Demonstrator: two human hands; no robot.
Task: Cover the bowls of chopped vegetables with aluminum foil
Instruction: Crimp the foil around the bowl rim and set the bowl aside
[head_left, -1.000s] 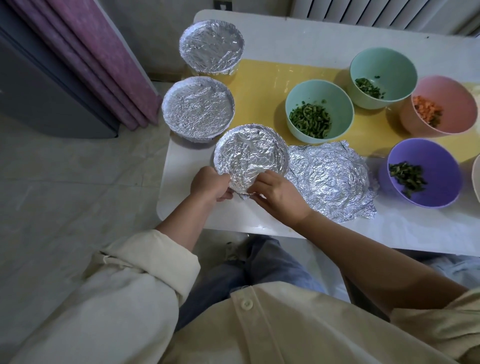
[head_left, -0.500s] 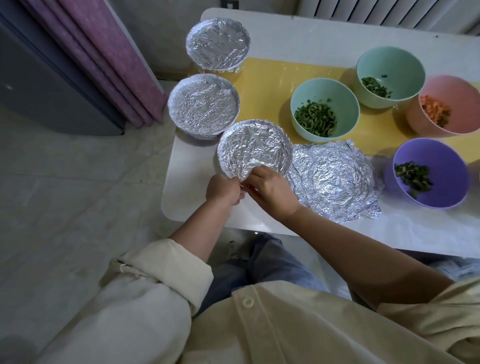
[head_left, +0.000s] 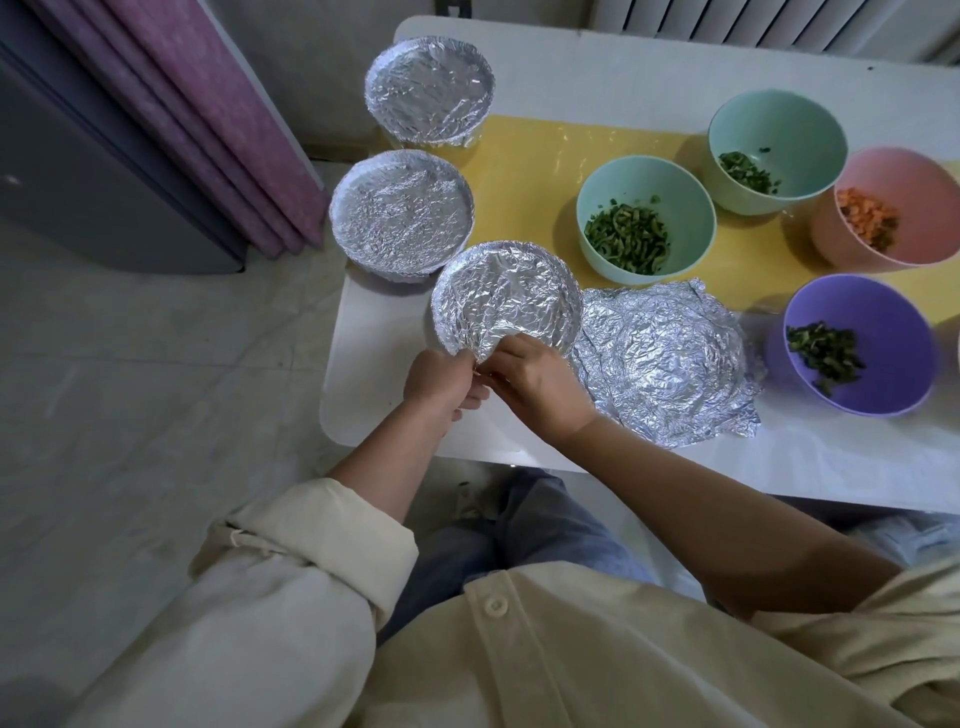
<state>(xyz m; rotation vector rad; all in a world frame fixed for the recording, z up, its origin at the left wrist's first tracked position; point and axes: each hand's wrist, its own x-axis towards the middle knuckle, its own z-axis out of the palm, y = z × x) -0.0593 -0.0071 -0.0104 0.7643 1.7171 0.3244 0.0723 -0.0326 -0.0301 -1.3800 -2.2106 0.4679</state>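
Three covered bowls (head_left: 506, 299), four open bowls (head_left: 645, 218).

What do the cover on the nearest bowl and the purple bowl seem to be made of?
Cover on the nearest bowl: aluminium foil, bright silver and shiny, full of fine creases. Purple bowl: probably plastic or a similar moulded material, with a smooth, even, softly matte surface; the picture cannot settle it.
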